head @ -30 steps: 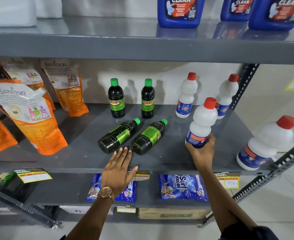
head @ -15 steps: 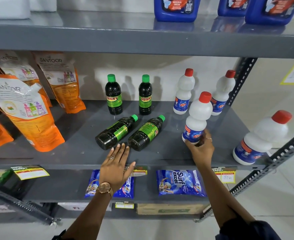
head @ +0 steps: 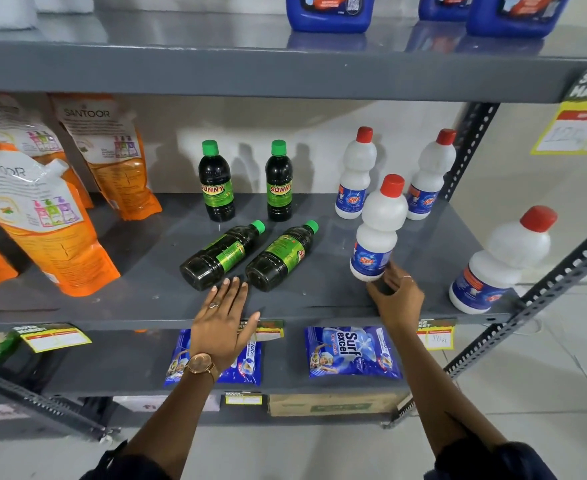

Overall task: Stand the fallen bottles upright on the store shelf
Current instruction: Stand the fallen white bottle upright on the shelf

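Two dark bottles with green caps lie on their sides on the grey middle shelf [head: 129,299], the left one [head: 221,256] beside the right one [head: 280,258], caps pointing to the back right. My left hand [head: 221,323] lies flat and open at the shelf's front edge, fingertips just short of their bases. My right hand [head: 394,296] grips the base of a white red-capped bottle [head: 378,230], which stands nearly upright, leaning slightly. Two more dark bottles [head: 215,183] [head: 279,183] stand upright behind.
Two white bottles [head: 356,174] [head: 430,174] stand at the back right and another [head: 503,261] at the shelf's right front corner. Orange Santoor pouches [head: 42,223] fill the left. Blue jugs [head: 330,12] sit on the shelf above, detergent packets [head: 350,351] below.
The white bottle has come down closer to the shelf, and my right hand has slid lower around its base. My left hand stays flat at the shelf edge.
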Available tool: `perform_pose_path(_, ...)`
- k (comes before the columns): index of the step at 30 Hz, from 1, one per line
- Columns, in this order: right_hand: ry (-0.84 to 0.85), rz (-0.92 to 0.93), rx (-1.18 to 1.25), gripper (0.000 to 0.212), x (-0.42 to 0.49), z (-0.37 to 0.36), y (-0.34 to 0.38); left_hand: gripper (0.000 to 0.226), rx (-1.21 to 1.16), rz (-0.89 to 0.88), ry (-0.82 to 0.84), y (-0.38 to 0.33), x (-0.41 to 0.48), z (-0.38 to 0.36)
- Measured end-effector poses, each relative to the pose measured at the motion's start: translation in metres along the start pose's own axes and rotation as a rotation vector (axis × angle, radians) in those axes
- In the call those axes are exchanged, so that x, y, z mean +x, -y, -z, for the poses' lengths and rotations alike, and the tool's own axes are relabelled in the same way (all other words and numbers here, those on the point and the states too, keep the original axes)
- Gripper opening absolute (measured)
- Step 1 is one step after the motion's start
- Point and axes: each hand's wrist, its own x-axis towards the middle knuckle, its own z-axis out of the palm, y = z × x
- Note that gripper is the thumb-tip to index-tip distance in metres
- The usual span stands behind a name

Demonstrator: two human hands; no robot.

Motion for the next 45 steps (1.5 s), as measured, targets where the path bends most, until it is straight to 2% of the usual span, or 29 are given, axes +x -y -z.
perform_pose_path(1, 0.017, -0.002, -0.017, 0.075, -0.003, 0.002, -0.001, 0.071, 0.004, 0.003, 0.006, 0.0, -0.001, 0.001)
perform_pose_path(4, 0.055, -0.04, -0.026, 0.111, -0.004, 0.0, 0.007, 0.071, 0.013, 0.006, 0.039, -0.004, -0.003, 0.005)
perform_pose_path(6, 0.001, -0.036, -0.014, 0.116, -0.009, -0.01, 0.016, 0.071, 0.014, 0.004, 0.054, -0.004, -0.004, 0.006)
perform_pose_path(11, -0.227, -0.101, 0.0, 0.096, 0.0, -0.032, 0.034, 0.072, 0.021, 0.002, 0.043, -0.005, 0.0, 0.007)
perform_pose_path(13, -0.227, -0.128, 0.001, 0.088, 0.008, -0.032, 0.031, 0.073, 0.029, -0.001, 0.039, -0.005, 0.0, 0.005)
perform_pose_path(17, -0.148, -0.056, 0.016, 0.074, 0.006, -0.019, 0.018, 0.071, 0.023, -0.004, 0.021, -0.003, -0.001, 0.003)
perform_pose_path(25, -0.091, 0.056, 0.046, 0.069, -0.033, 0.013, -0.001, 0.07, 0.02, 0.007, 0.02, -0.006, -0.002, 0.008)
perform_pose_path(45, -0.049, 0.087, 0.06, 0.073, -0.052, 0.026, -0.01, 0.089, -0.067, -0.03, 0.034, -0.007, -0.003, 0.01)
